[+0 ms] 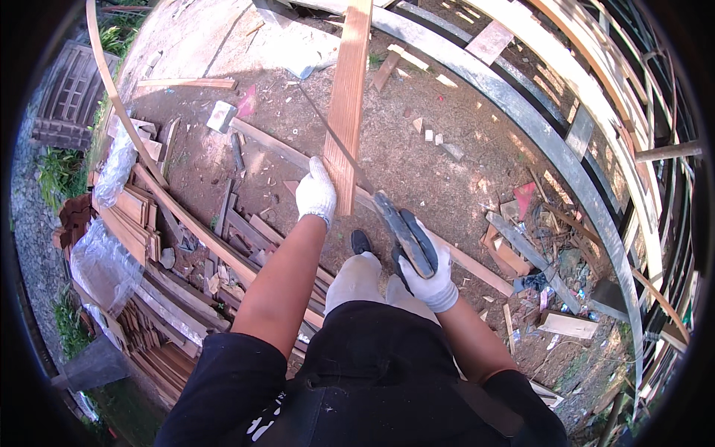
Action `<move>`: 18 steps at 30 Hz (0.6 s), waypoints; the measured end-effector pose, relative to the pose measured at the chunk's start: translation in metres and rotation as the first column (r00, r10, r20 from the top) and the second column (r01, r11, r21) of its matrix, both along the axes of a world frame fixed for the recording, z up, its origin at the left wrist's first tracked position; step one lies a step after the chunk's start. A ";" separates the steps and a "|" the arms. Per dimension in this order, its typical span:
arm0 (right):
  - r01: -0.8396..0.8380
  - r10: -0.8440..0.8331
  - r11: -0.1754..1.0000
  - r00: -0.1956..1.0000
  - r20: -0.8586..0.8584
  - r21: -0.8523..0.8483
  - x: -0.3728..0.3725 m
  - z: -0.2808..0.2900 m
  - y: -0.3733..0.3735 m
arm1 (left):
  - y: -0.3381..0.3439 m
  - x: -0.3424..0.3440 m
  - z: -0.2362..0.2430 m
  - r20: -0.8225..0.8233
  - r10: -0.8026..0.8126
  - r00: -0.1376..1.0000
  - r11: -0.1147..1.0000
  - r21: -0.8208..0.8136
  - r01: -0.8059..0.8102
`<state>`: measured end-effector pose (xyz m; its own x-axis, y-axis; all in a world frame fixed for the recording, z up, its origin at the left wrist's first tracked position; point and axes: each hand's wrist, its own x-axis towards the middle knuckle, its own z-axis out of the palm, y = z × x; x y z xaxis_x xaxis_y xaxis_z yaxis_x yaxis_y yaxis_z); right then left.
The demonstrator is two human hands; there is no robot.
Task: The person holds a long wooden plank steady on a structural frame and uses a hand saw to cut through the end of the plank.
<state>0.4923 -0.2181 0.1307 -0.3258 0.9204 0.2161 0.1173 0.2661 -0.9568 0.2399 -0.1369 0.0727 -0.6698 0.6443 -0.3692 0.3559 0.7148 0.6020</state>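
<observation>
My left hand (pixel 316 192), in a white knit glove, grips the lower left edge of an upright-looking reddish wooden board (pixel 348 82), which runs up past the top of the view. My right hand (pixel 426 268), also gloved, is closed on the dark handle (pixel 402 231) of a long, narrow hand saw. The saw's blade (pixel 328 121) slants up and left across the board, just above my left hand; whether its teeth touch the wood I cannot tell. My legs and one dark shoe show below.
Stacked planks (pixel 171 313) with plastic sheeting (pixel 104 261) lie on the left. A long plank (pixel 477 267) lies on the dirt behind my hands. Curved timber and metal rails (pixel 536 89) run along the right. Scrap wood and rubble (pixel 566 290) lie at lower right.
</observation>
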 end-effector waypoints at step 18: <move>0.000 0.006 0.943 1.000 0.017 -0.334 0.024 -0.017 -0.049 | -0.016 -0.007 -0.039 -0.031 0.012 0.999 0.923 0.384 0.001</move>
<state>0.5160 -0.2667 0.1136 -0.3297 0.9377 -0.1094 0.1344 -0.0681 -0.9886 0.2328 -0.1531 0.0338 -0.6808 0.7289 -0.0723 0.3762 0.4326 0.8193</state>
